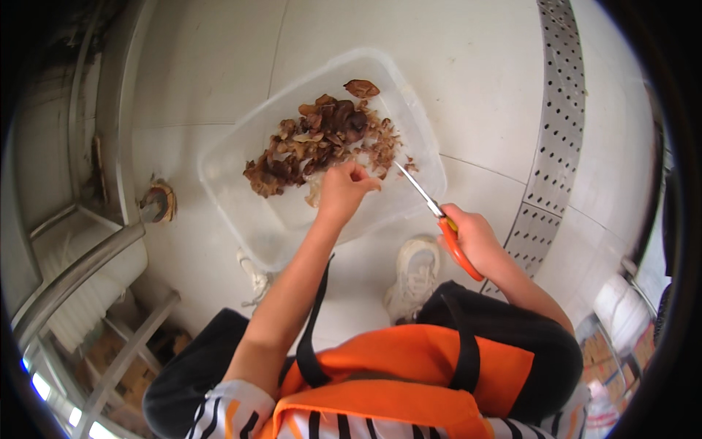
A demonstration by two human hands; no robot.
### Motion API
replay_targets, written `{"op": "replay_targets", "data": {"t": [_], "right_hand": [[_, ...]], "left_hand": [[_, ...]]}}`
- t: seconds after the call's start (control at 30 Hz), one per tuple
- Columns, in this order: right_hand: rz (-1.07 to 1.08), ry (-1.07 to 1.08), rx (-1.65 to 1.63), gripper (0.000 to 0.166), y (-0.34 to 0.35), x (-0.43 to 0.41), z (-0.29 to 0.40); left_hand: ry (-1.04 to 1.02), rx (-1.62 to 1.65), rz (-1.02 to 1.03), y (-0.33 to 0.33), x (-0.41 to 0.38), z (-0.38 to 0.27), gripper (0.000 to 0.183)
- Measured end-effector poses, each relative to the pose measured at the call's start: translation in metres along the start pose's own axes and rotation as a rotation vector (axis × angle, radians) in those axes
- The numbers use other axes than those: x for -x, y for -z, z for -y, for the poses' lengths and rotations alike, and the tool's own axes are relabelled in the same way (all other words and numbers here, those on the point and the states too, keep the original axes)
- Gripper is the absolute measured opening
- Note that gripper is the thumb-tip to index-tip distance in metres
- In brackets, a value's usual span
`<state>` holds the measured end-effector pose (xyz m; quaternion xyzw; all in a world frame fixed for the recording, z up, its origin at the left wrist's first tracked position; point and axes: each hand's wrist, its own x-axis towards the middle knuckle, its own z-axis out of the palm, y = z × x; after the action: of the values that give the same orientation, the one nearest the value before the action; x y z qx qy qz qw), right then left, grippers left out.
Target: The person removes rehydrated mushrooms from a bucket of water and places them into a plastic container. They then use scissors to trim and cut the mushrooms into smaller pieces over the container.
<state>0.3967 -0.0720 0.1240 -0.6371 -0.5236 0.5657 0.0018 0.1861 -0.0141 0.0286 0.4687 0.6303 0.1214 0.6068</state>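
Note:
A translucent plastic tub [225, 213] stands on the floor, with a heap of wet brown wood ear fungus [312, 134] inside. Smaller brown scraps [384, 144] lie at the heap's right side, and a single larger piece [362, 88] is apart near the far wall. My left hand [346, 189] is over the near part of the heap, thumb and fingers drawn together; a small brown bit shows at the fingertips. In my right hand [473, 238] are scissors [454, 247] with orange handles, over the tub's right edge. Their blades look closed and point at the scraps.
Pale floor tiles [488, 99] surround the tub, and a perforated metal drain cover [562, 110] runs along the right. At the left are metal rails [82, 280] and a pipe fitting at the floor [158, 203]. My shoes [415, 274] are just before the tub.

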Motion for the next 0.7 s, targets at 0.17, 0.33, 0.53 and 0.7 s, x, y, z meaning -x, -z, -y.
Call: {"op": "replay_targets", "data": {"t": [0.17, 0.33, 0.53, 0.7], "right_hand": [[-0.027, -0.052, -0.071, 0.019, -0.001, 0.025, -0.01], [-0.062, -0.148, -0.171, 0.021, 0.004, 0.053, -0.016], [-0.16, -0.21, -0.155, 0.019, 0.015, 0.095, -0.01], [-0.096, -0.246, 0.005, 0.016, 0.034, 0.093, 0.004]], "left_hand": [[-0.466, -0.622, -0.193, -0.011, -0.046, 0.003, 0.055], [-0.518, -0.727, -0.012, -0.043, -0.078, -0.009, 0.034], [-0.163, -0.206, 0.291, -0.024, -0.071, -0.018, 0.008], [0.17, 0.323, 0.464, 0.008, -0.044, -0.041, 0.02]]}}
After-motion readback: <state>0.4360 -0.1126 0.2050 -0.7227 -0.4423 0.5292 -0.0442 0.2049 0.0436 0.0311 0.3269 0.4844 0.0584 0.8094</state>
